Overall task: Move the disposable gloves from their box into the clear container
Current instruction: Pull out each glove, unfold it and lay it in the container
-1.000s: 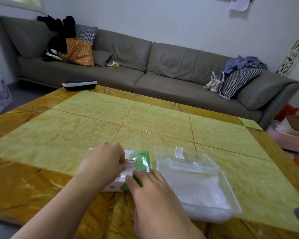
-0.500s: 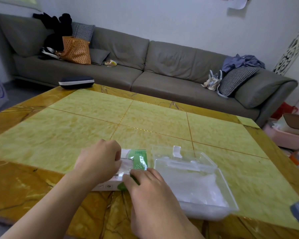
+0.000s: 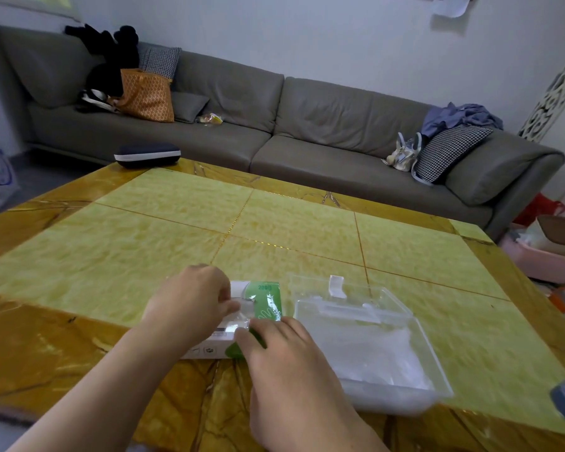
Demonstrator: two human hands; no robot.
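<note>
Head view: we see the yellow bench point(image 3: 177, 230), and behind it a grey sofa point(image 3: 307, 125). On the near part lies the clear container point(image 3: 418, 324) with thin gloves point(image 3: 382, 353) inside. Just left of it is the white-green glove box point(image 3: 265, 300). Our left hand point(image 3: 190, 305) pinches film at its opening; our right hand point(image 3: 287, 363) rests curled on its near corner.

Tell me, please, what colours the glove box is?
The glove box is green and white, seen in the head view.
</note>
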